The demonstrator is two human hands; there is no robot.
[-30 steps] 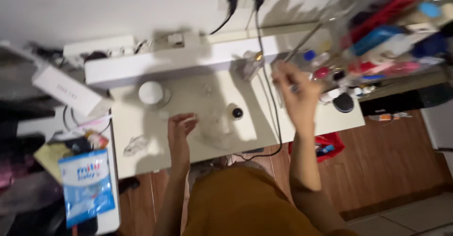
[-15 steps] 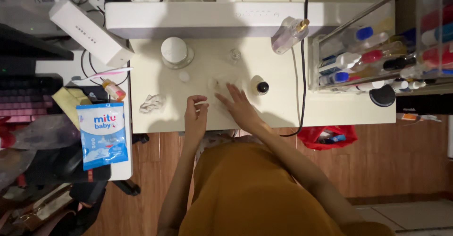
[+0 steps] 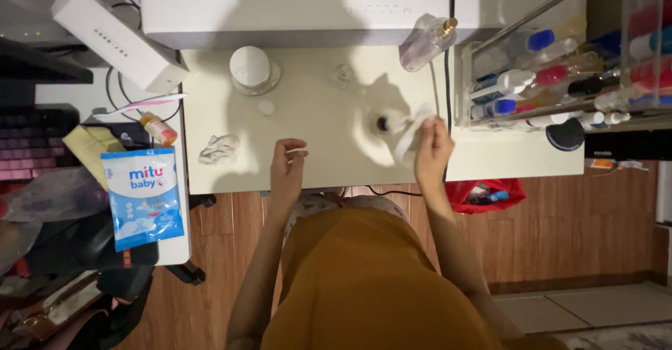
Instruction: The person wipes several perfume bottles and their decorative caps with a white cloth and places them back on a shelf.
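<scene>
Tissue (image 3: pixel 409 136), white and crumpled, pinched in right hand (image 3: pixel 432 155) fingers, right of centre on the pale table (image 3: pixel 322 112), just beside a small dark-capped bottle (image 3: pixel 383 122). Left hand (image 3: pixel 285 171) at near table edge, fingers curled together, pinching a thin white cotton swab (image 3: pixel 296 151). Crumpled wad (image 3: pixel 218 148) lies left, well apart. White round jar (image 3: pixel 250 68) at far left. Clear perfume bottle (image 3: pixel 427 42) far right, tilted. Blue wipes pack (image 3: pixel 143 196) on left side surface.
</scene>
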